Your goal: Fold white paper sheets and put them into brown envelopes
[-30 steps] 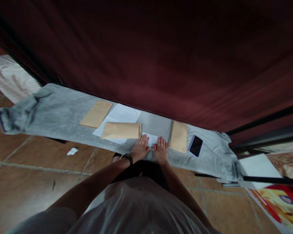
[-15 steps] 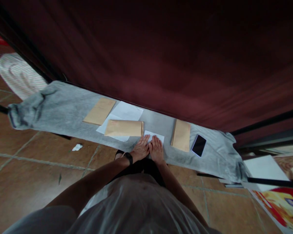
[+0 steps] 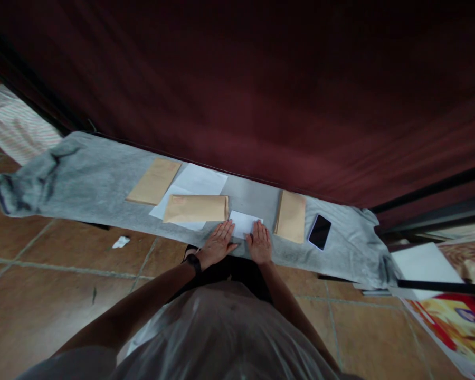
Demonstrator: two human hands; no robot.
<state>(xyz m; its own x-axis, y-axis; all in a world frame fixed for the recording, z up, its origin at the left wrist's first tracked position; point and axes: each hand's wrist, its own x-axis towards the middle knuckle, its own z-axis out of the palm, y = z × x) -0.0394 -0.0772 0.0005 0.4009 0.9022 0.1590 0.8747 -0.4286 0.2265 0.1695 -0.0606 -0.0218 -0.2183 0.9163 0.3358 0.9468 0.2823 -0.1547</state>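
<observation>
A small folded sheet of white paper (image 3: 244,222) lies on the grey cloth in front of me. Flat on its left edge rests my left hand (image 3: 218,243), fingers stretched out and a dark band on the wrist. My right hand (image 3: 259,244) lies flat at the paper's right edge, fingers extended. Neither hand grips anything. Just left of the paper is a brown envelope stack (image 3: 196,208), lying over larger white sheets (image 3: 201,180). To the right is another brown envelope stack (image 3: 291,217).
Farther left lie more brown envelopes (image 3: 154,182). A phone (image 3: 319,232) is at the right on the grey cloth (image 3: 98,174). A dark red curtain-like surface (image 3: 237,116) rises behind. On the tiled floor are a crumpled white scrap (image 3: 121,242) and a colourful printed bag (image 3: 451,322).
My hands have slid apart from the middle of the folded paper to its two sides, uncovering more of it. The whole view has shifted slightly.
</observation>
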